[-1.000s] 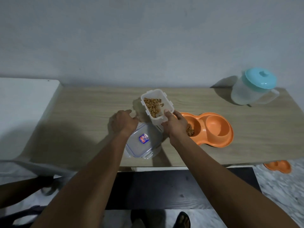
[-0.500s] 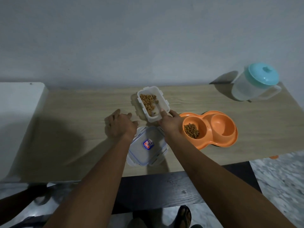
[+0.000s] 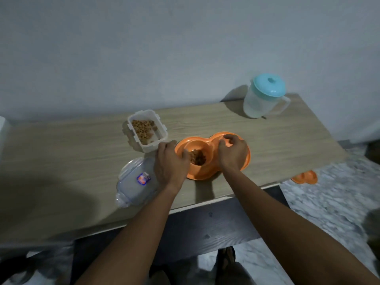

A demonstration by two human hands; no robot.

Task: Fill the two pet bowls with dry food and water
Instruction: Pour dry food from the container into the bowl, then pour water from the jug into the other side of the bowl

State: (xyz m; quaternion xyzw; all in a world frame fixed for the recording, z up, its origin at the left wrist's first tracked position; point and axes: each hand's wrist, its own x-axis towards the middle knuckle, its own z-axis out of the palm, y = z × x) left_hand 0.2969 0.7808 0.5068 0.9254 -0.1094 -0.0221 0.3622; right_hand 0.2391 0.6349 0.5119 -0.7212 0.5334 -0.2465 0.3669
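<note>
An orange double pet bowl (image 3: 205,173) sits on the wooden table (image 3: 72,153). Its left cup holds brown dry food (image 3: 197,157); my hand hides most of its right cup. My left hand (image 3: 171,163) grips the bowl's left rim, fingers curled over the edge. My right hand (image 3: 233,153) grips the right side, fingers curled over the far rim. A white food container (image 3: 147,129) with kibble stands open behind my left hand. Its clear lid (image 3: 136,182) lies flat near the table's front. A translucent water jug (image 3: 264,97) with a teal lid stands at the back right.
A second orange pet bowl (image 3: 304,177) lies on the marble floor beyond the table's right front corner. A dark bench (image 3: 205,227) runs under the table's front edge. A grey wall backs the table.
My right hand let go of the food container, which now stands on the table. Both hands moved right and took hold of the orange bowl. The view swung right.
</note>
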